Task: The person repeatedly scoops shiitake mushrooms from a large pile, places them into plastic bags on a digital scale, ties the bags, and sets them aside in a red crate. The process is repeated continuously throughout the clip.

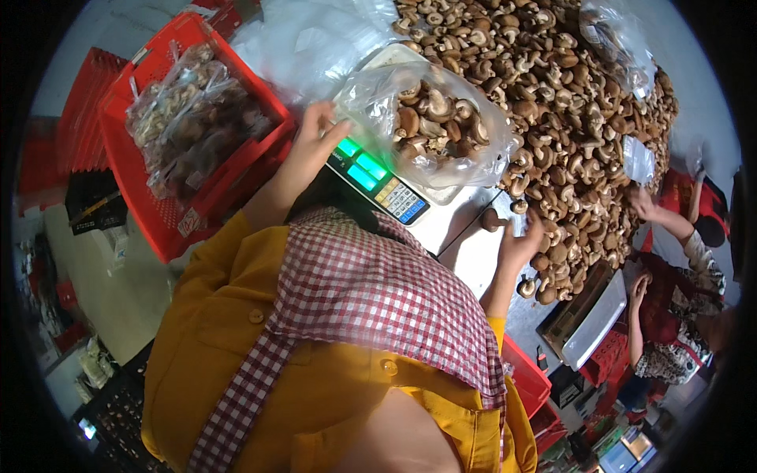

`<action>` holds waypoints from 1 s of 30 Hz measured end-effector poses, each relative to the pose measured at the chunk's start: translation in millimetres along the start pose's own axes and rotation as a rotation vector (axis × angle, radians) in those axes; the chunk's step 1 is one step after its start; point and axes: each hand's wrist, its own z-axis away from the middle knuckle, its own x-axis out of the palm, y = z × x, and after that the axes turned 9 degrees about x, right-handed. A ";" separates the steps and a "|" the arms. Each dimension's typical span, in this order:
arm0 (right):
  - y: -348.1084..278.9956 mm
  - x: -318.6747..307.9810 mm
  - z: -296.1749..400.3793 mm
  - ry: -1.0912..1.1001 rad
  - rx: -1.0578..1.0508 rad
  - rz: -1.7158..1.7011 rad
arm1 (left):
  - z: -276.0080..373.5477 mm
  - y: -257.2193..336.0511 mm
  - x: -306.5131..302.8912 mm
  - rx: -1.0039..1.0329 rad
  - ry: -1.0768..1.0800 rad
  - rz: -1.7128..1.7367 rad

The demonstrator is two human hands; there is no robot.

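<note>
On a digital scale with a lit green display (pixel 362 168) rests an open clear plastic bag (pixel 378 100) partly filled with shiitake mushrooms (pixel 440 112). My left hand (pixel 316 135) is at the scale's left side, thumb and fingers apart, close to the bag's edge; contact is unclear. On the right, my right hand (pixel 521 241) is at the near edge of a large mushroom heap (pixel 556 100). Its thumb and fingers are spread, with nothing visible between them. A single mushroom (pixel 491 220) lies just left of that hand, on the white tabletop.
A red plastic crate (pixel 168 233) at the left holds filled bags of mushrooms (pixel 198 118). Clear plastic bags (pixel 319 41) lie behind the scale. Across the heap, a co-worker's hand (pixel 643 204) reaches in. A metal-topped scale (pixel 594 322) stands at the right.
</note>
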 end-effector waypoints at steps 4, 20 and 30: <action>-148.9 -38.5 -8.7 0.036 -0.466 -0.287 | -37.9 35.1 32.9 -0.072 -0.032 -0.065; -196.0 88.2 -84.1 -0.385 -0.372 0.360 | -102.6 100.8 33.6 0.195 -0.441 0.306; -226.2 88.0 -76.7 -0.469 -0.383 0.124 | -68.6 92.6 7.2 0.040 -0.446 0.293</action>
